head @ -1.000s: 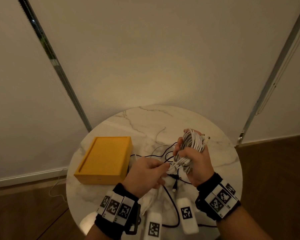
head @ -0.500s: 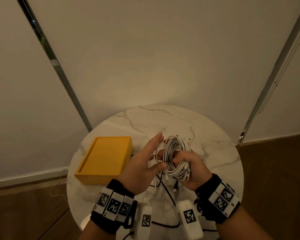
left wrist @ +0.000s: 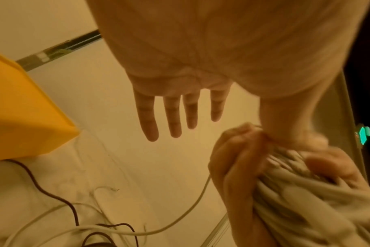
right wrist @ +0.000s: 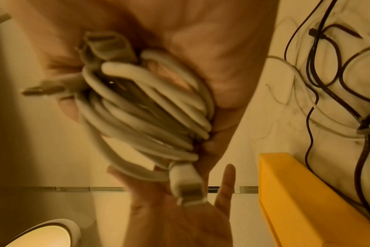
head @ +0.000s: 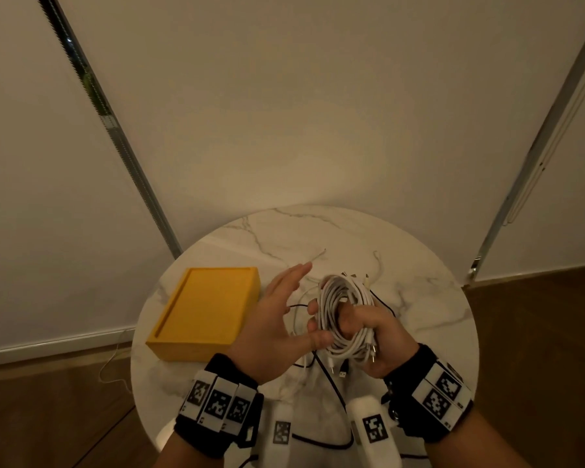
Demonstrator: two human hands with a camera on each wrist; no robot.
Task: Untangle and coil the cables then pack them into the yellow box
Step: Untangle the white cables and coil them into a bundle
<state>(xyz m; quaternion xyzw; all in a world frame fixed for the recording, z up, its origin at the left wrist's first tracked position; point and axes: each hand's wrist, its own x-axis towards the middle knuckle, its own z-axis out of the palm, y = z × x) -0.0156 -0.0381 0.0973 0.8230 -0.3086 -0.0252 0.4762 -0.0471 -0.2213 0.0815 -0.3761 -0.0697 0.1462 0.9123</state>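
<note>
I see my right hand (head: pixel 372 336) at lower centre of the frame, its grip wrapped round a coiled bundle of white cables (head: pixel 347 315); the fingers are partly hidden by the loops; my left hand (head: pixel 274 329) is spread flat, thumb touching the bundle; the rectangular yellow box (head: pixel 206 312) sits left on the round marble table (head: pixel 419 298); loose black cables (right wrist: pixel 315 93) lie partly hidden beneath my hands.

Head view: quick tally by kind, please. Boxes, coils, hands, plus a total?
Box: 1
Coil: 1
Hands: 2, left hand and right hand
Total: 4
Loose cables on the table: too tangled to count.
</note>
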